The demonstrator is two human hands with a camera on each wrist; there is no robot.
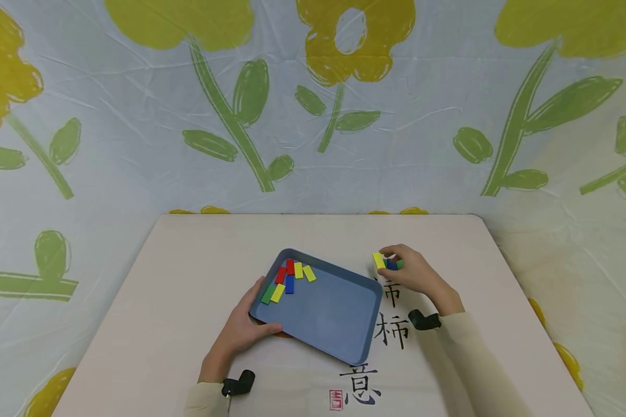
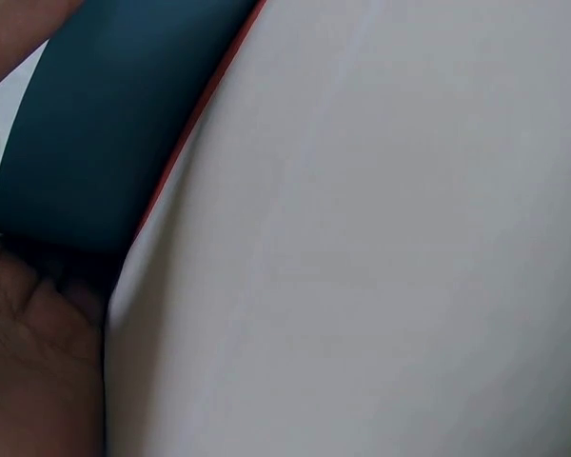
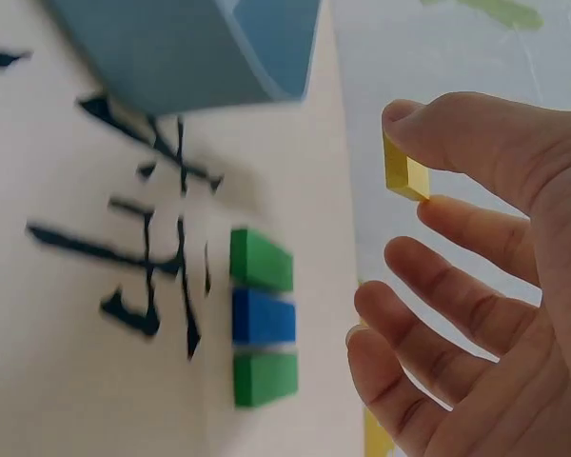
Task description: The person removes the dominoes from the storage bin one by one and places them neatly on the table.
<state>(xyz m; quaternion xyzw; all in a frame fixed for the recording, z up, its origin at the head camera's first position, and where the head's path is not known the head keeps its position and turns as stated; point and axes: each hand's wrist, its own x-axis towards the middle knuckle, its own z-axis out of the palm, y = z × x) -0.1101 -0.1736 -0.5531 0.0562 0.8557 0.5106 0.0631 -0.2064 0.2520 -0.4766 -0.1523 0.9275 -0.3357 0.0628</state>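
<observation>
My left hand (image 1: 245, 324) grips the blue-grey tray (image 1: 323, 336) at its left end, thumb along the near rim. In the left wrist view the tray's outer wall (image 2: 95, 133) looks dark teal, with the palm (image 2: 38, 352) beside its end. Toward the tray's left end lie red (image 1: 280, 274), yellow (image 1: 309, 273), blue (image 1: 289, 284) and green (image 1: 268, 293) blocks. Beyond the right rim, my right hand (image 1: 414, 269) pinches a yellow block (image 3: 404, 171) between thumb and index finger, other fingers loosely bent. Below it, a blue block (image 3: 264, 317) sits between two green blocks (image 3: 262, 259).
A pale sheet with black brush characters (image 1: 391, 330) and a red seal print (image 1: 336, 399) covers part of the table (image 1: 188, 249). Part of the writing is hidden by the tray. A flower-printed curtain (image 1: 396, 162) hangs behind and at the sides.
</observation>
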